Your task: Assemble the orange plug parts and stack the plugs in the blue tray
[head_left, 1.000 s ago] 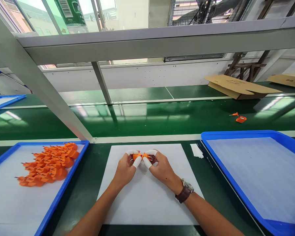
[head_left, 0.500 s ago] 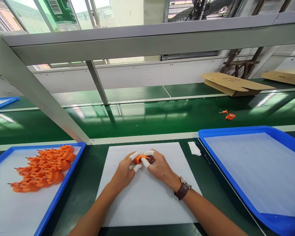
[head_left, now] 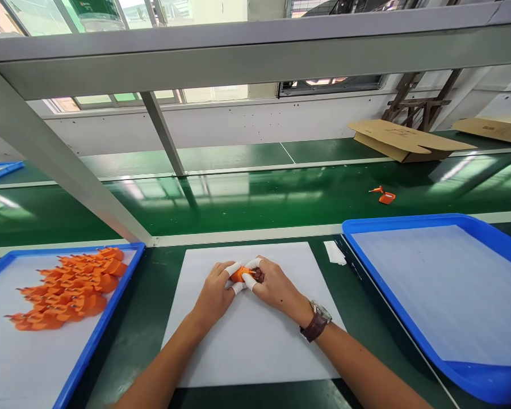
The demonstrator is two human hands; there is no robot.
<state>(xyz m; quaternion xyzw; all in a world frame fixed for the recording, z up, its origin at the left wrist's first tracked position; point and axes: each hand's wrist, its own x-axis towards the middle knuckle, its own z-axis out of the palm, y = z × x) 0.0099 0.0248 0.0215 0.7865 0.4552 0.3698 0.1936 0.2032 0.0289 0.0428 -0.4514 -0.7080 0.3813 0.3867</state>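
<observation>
Above a white sheet [head_left: 255, 341] at the centre, both hands meet around a small orange piece [head_left: 239, 275]. My left hand [head_left: 216, 288] grips its left side, with white covers on the thumb and fingertips. My right hand [head_left: 276, 284] pinches its right side, also with white-covered fingertips; a small dark brown part [head_left: 258, 275] shows between the fingers. Several similar orange pieces [head_left: 80, 287] lie in rows in the blue-rimmed left tray [head_left: 97, 335]. The fingers hide much of the held piece.
A blue tray [head_left: 409, 329] lined with white stands at the right, a white scrap [head_left: 334, 253] beside it. Behind is a green belt [head_left: 238, 199] with another orange piece [head_left: 386, 197] on it. A metal frame [head_left: 255, 62] crosses above; cardboard [head_left: 409, 139] lies at the back.
The view has shifted slightly. Both hands remain on the orange piece, which has turned a little, and the fingers have closed in around it.
</observation>
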